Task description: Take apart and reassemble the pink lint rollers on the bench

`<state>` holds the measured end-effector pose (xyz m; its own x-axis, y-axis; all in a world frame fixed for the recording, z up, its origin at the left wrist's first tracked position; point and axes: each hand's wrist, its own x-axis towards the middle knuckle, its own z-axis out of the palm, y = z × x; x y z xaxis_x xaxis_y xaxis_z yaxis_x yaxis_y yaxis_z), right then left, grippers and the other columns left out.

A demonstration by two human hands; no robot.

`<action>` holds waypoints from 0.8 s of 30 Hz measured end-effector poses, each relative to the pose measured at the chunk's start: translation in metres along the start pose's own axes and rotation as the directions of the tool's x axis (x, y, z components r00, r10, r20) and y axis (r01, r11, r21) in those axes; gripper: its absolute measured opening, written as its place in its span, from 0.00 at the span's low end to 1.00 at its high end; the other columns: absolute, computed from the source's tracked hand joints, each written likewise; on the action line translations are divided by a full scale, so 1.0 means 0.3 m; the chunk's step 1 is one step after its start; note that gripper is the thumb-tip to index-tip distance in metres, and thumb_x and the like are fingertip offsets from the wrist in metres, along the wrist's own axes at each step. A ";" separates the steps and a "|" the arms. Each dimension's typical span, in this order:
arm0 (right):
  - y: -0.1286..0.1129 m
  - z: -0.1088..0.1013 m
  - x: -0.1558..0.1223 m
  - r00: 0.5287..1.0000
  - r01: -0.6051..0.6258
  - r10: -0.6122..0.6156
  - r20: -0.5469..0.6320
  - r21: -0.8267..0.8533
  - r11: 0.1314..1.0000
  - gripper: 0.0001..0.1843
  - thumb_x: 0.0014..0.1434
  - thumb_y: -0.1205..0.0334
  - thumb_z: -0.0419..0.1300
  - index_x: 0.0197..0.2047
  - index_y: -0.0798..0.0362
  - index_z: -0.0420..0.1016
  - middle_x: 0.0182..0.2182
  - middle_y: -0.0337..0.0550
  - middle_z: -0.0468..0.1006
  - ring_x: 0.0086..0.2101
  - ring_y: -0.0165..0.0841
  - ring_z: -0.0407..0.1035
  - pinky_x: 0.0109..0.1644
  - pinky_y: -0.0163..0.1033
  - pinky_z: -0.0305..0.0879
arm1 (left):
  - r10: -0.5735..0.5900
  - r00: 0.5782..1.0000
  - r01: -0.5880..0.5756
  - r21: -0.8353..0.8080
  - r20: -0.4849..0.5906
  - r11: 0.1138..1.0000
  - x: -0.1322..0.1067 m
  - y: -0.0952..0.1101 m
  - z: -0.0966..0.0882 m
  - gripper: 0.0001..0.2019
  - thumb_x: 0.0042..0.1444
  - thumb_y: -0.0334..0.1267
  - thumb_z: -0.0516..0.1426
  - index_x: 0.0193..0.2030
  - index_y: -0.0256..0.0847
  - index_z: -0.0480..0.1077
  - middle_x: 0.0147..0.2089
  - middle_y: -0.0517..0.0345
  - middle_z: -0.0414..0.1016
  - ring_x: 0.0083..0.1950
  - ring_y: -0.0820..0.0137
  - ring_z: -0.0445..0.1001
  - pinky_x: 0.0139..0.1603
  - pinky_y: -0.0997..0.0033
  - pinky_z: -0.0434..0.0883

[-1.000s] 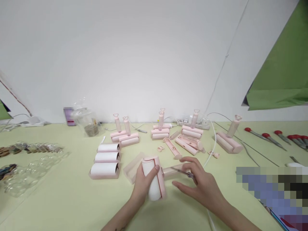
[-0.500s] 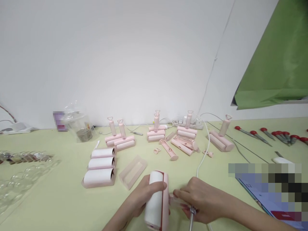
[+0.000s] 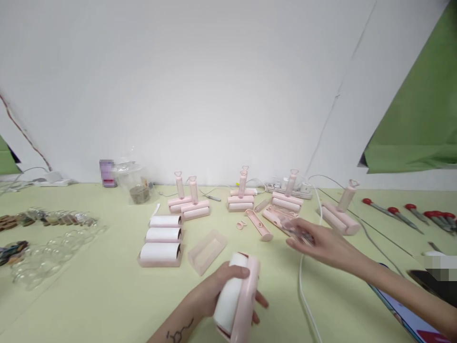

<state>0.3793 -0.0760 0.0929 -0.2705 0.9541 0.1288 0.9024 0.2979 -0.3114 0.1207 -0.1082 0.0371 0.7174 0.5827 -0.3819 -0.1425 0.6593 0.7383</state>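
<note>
In my left hand (image 3: pixel 228 286) is a lint roller head (image 3: pixel 246 300), a white paper roll in a pink case, tilted near the front edge of view. The left thumb presses across the roll and the fingers wrap underneath. My right hand (image 3: pixel 314 238) is out over the loose pink parts, its fingers closed around a clear pinkish handle (image 3: pixel 294 231), blurred by motion. Beneath and beside it lie an open pink case part (image 3: pixel 274 216) and a long pink half-shell (image 3: pixel 259 225). Small pink heart-shaped pieces (image 3: pixel 241 225) rest to their left.
Several lint rollers with upright handles (image 3: pixel 243 183) stand along the back. White rolls in trays (image 3: pixel 160 252) and an empty tray (image 3: pixel 207 252) lie left of centre. A white cable (image 3: pixel 303 286) crosses the table. Red-handled tools (image 3: pixel 392 209) lie right, clear plastic domes (image 3: pixel 46 257) left.
My right hand has moved away from the roller head, up and right over the loose parts, with the clear handle. My left hand still holds the roller head. The view has shifted left.
</note>
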 end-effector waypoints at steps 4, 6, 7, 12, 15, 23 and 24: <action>0.090 0.094 0.127 0.988 -0.156 0.156 -0.005 0.012 0.988 0.15 0.50 0.56 0.53 0.40 0.52 0.69 0.29 0.44 0.74 0.31 0.42 0.69 0.29 0.38 0.59 | 0.178 0.977 -0.193 -0.133 -0.119 0.972 0.010 0.001 -0.005 0.17 0.49 0.48 0.53 0.39 0.36 0.63 0.41 0.49 0.74 0.28 0.68 0.74 0.29 0.70 0.68; 0.104 0.132 0.162 0.989 -0.141 0.142 -0.028 0.034 0.989 0.17 0.47 0.54 0.55 0.39 0.55 0.69 0.32 0.48 0.73 0.33 0.43 0.69 0.32 0.40 0.61 | 0.204 0.965 -0.228 -0.147 -0.163 0.963 0.014 -0.004 -0.006 0.17 0.49 0.48 0.54 0.39 0.37 0.63 0.41 0.49 0.74 0.28 0.69 0.74 0.29 0.70 0.68; 0.101 0.142 0.171 0.990 -0.128 0.130 -0.052 0.048 0.991 0.19 0.48 0.53 0.55 0.40 0.56 0.69 0.35 0.50 0.72 0.34 0.43 0.68 0.33 0.41 0.61 | 0.218 0.960 -0.245 -0.146 -0.178 0.958 0.016 -0.007 -0.004 0.17 0.49 0.49 0.54 0.39 0.37 0.63 0.41 0.49 0.74 0.29 0.68 0.74 0.29 0.70 0.68; -0.020 0.132 0.110 0.992 -0.012 0.035 -0.119 0.193 0.981 0.21 0.59 0.48 0.40 0.44 0.53 0.63 0.34 0.44 0.68 0.28 0.33 0.66 0.32 0.37 0.63 | 0.410 0.851 -0.419 0.046 -0.329 0.907 0.029 -0.013 0.006 0.19 0.48 0.48 0.56 0.42 0.38 0.59 0.37 0.49 0.75 0.33 0.63 0.75 0.33 0.65 0.70; -0.140 0.144 0.017 0.993 -0.007 -0.057 0.102 0.535 0.845 0.23 0.61 0.46 0.38 0.46 0.53 0.62 0.18 0.33 0.62 0.15 0.26 0.57 0.19 0.31 0.54 | 0.565 0.704 -0.451 0.343 -0.431 0.824 0.041 -0.010 -0.001 0.19 0.45 0.46 0.59 0.39 0.38 0.60 0.33 0.52 0.75 0.33 0.63 0.74 0.35 0.64 0.70; -0.268 0.202 -0.093 0.972 -0.031 -0.150 0.183 0.725 0.688 0.21 0.59 0.46 0.46 0.33 0.53 0.71 0.18 0.31 0.48 0.20 0.25 0.43 0.21 0.31 0.41 | 0.787 0.545 -0.395 0.738 -0.291 0.546 0.047 -0.005 -0.023 0.07 0.48 0.36 0.55 0.35 0.40 0.62 0.33 0.59 0.70 0.36 0.69 0.71 0.37 0.72 0.67; -0.266 0.200 -0.093 0.968 -0.055 -0.141 0.205 0.729 0.683 0.22 0.59 0.45 0.46 0.33 0.53 0.71 0.17 0.31 0.48 0.19 0.24 0.43 0.21 0.31 0.40 | 0.790 0.537 -0.389 0.744 -0.297 0.543 0.048 -0.006 -0.021 0.07 0.48 0.35 0.55 0.35 0.40 0.62 0.33 0.60 0.70 0.36 0.69 0.71 0.37 0.72 0.67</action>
<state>0.2948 -0.1246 0.0577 -0.4584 0.8884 -0.0247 0.3864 0.1742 -0.9057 0.1270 -0.0981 0.0267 0.0702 0.9744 0.2135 0.1513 -0.2220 0.9633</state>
